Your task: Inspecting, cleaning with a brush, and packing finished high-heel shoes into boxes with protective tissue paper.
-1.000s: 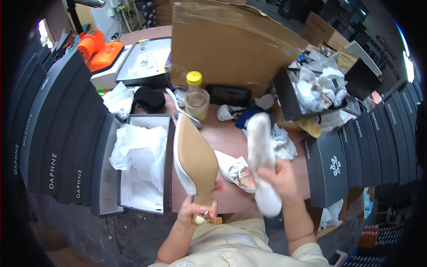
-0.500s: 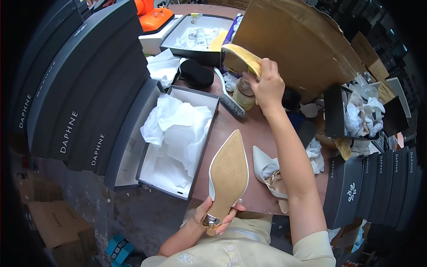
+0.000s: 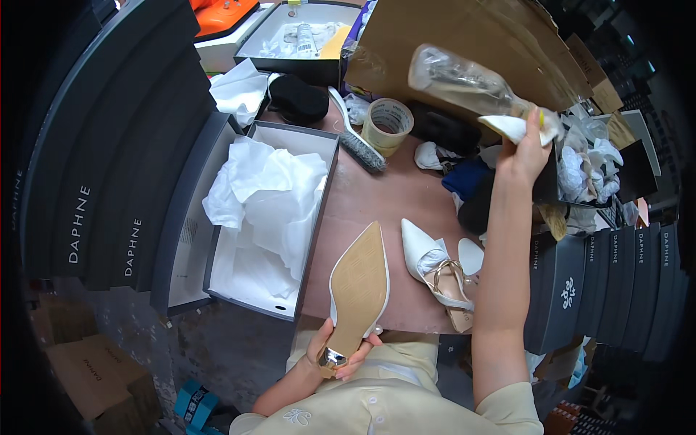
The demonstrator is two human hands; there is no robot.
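Note:
My left hand (image 3: pixel 335 353) grips a white pointed shoe (image 3: pixel 359 287) by its metal heel, tan sole facing up, near the table's front edge. My right hand (image 3: pixel 527 151) is raised over the back right of the table, holding a clear plastic bottle (image 3: pixel 461 77) tipped on its side together with a white cloth (image 3: pixel 515 128). A second white pointed shoe (image 3: pixel 433 270) with a gold strap lies on the brown table (image 3: pixel 395 196), just right of the held shoe and beside my right forearm. An open grey shoebox (image 3: pixel 317 217) lined with white tissue paper (image 3: pixel 264 194) sits to the left.
A roll of tape (image 3: pixel 386 125), a brush (image 3: pixel 357 143) and a black pouch (image 3: pixel 299 98) lie at the back. A large cardboard sheet (image 3: pixel 449 29) leans behind. Stacked grey shoeboxes stand on the left (image 3: pixel 101 145) and right (image 3: pixel 602 283). Dark cloths (image 3: pixel 467 181) lie mid-right.
My right hand has lifted the bottle off the table's back and swung right, tipping it sideways against the white cloth. My left hand still holds the shoe sole-up.

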